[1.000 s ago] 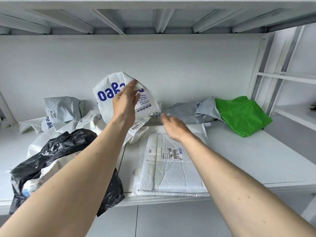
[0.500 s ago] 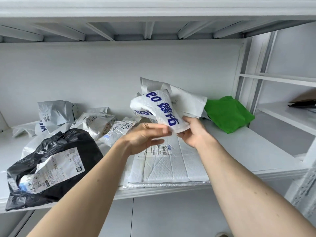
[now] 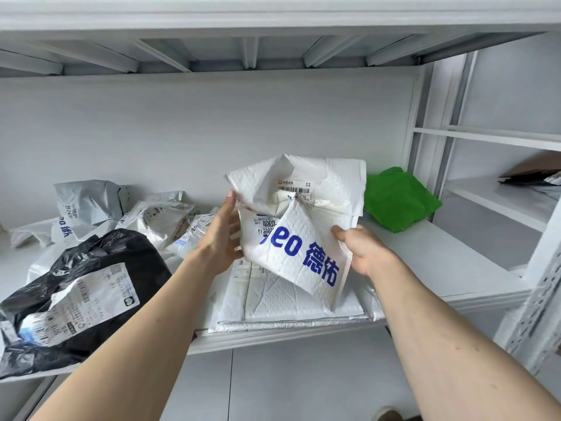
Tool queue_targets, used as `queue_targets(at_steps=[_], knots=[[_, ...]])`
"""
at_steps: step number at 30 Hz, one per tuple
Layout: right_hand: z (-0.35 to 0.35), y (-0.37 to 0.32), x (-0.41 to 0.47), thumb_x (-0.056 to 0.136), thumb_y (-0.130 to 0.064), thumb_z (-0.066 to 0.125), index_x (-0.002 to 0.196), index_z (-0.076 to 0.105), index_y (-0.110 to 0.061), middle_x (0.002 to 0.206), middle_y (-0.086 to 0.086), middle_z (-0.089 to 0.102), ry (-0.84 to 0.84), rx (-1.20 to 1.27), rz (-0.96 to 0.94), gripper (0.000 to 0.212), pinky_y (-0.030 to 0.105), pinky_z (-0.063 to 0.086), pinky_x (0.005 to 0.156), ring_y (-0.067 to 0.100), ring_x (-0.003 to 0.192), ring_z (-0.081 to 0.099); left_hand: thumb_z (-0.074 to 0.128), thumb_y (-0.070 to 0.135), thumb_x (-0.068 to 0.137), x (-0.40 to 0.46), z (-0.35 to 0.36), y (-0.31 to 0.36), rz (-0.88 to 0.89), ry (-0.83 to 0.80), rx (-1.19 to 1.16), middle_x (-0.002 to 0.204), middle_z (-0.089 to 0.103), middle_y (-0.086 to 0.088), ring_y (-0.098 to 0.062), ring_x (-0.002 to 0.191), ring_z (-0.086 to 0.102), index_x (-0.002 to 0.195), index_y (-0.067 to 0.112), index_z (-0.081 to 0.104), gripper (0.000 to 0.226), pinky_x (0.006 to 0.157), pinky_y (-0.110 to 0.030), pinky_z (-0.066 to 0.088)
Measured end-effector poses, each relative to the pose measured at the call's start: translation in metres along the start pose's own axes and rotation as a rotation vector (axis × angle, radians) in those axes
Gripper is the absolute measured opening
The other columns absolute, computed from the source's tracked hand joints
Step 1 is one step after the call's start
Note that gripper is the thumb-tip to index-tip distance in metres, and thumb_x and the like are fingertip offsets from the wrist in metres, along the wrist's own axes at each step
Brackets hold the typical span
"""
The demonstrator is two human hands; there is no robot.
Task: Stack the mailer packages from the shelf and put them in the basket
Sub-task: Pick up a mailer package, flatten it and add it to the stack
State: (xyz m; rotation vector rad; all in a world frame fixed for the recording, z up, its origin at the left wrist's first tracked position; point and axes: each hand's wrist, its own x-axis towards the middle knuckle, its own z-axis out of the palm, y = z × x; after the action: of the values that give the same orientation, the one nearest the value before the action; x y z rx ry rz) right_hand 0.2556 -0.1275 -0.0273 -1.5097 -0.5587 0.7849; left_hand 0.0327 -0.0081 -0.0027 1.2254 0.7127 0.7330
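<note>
Both hands, left (image 3: pixel 220 241) and right (image 3: pixel 362 253), closed on white mailers (image 3: pixel 297 247) held above the flat mailer (image 3: pixel 282 302); edges should be squared before lowering onto it.

Both forearms are bare from the lower edge of the view right up to the wrists; no sleeve or cuff shows anywhere along them. The left hand (image 3: pixel 223 238) wears no glove, ring or band, and neither does the right hand (image 3: pixel 362 249). No watch or bracelet sits on either wrist. The nails that show are short and plain, unpainted.
</note>
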Motion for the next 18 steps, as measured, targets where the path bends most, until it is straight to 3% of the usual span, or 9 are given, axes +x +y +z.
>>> queue_targets(at_steps=[2, 5, 7, 10, 12, 16, 18], knots=[[-0.001, 0.003, 0.005, 0.093, -0.024, 0.063, 0.108, 0.058, -0.01, 0.108, 0.006, 0.066, 0.081, -0.086, -0.035, 0.022, 0.039, 0.05, 0.096, 0.025, 0.101, 0.063, 0.049, 0.065, 0.088, 0.0, 0.004, 0.0, 0.043, 0.036, 0.086, 0.106, 0.073, -0.004, -0.02, 0.095, 0.069, 0.111, 0.019, 0.067, 0.055, 0.084, -0.039, 0.052], [-0.001, 0.002, 0.004, 0.093, -0.024, 0.061, 0.11, 0.055, -0.013, 0.109, 0.005, 0.062, 0.149, -0.111, -0.076, 0.021, 0.031, 0.046, 0.09, 0.024, 0.1, 0.059, 0.065, 0.02, 0.092, 0.003, 0.009, -0.006, 0.105, 0.215, 0.189, 0.09, 0.071, -0.008, -0.012, 0.07, 0.067, 0.093, 0.014, 0.065, 0.007, 0.065, -0.028, 0.054], [-0.001, 0.003, 0.004, 0.094, -0.023, 0.058, 0.114, 0.057, -0.011, 0.111, 0.007, 0.062, 0.199, -0.063, -0.102, 0.024, 0.029, 0.043, 0.087, 0.024, 0.102, 0.058, 0.062, 0.006, 0.091, 0.007, 0.009, -0.01, 0.131, 0.293, 0.123, 0.084, 0.069, -0.007, -0.013, 0.067, 0.066, 0.085, 0.014, 0.064, 0.011, 0.058, -0.025, 0.054], [-0.003, 0.0, 0.004, 0.096, -0.022, 0.055, 0.116, 0.057, -0.011, 0.119, 0.01, 0.063, 0.31, 0.07, -0.095, 0.023, 0.033, 0.046, 0.091, 0.027, 0.104, 0.059, 0.063, 0.0, 0.09, 0.011, 0.003, -0.011, 0.144, 0.373, -0.036, 0.086, 0.067, -0.011, -0.018, 0.072, 0.064, 0.085, 0.012, 0.066, 0.013, 0.069, -0.029, 0.057], [-0.007, -0.002, 0.002, 0.098, -0.02, 0.052, 0.128, 0.052, -0.006, 0.119, 0.006, 0.058, 0.38, 0.134, -0.073, 0.033, 0.032, 0.044, 0.093, 0.024, 0.104, 0.056, 0.063, 0.0, 0.09, 0.011, -0.001, -0.011, 0.123, 0.455, -0.121, 0.081, 0.065, -0.007, -0.015, 0.071, 0.062, 0.081, 0.014, 0.063, 0.017, 0.075, -0.031, 0.056], [-0.011, 0.0, 0.004, 0.099, -0.013, 0.048, 0.129, 0.05, 0.002, 0.099, 0.007, 0.052, 0.479, 0.125, -0.032, 0.034, 0.023, 0.04, 0.063, 0.018, 0.066, 0.049, 0.059, 0.0, 0.093, 0.005, -0.011, -0.019, 0.084, 0.439, -0.145, 0.088, 0.065, -0.007, -0.014, 0.075, 0.063, 0.085, 0.015, 0.058, 0.017, 0.074, -0.031, 0.057], [-0.01, 0.001, 0.006, 0.098, -0.014, 0.048, 0.13, 0.048, 0.002, 0.103, 0.007, 0.054, 0.494, 0.061, -0.043, 0.035, 0.025, 0.042, 0.061, 0.021, 0.066, 0.053, 0.055, 0.002, 0.094, 0.002, -0.02, -0.025, 0.007, 0.374, -0.022, 0.094, 0.066, -0.007, -0.015, 0.076, 0.063, 0.096, 0.014, 0.058, 0.012, 0.068, -0.03, 0.055]])
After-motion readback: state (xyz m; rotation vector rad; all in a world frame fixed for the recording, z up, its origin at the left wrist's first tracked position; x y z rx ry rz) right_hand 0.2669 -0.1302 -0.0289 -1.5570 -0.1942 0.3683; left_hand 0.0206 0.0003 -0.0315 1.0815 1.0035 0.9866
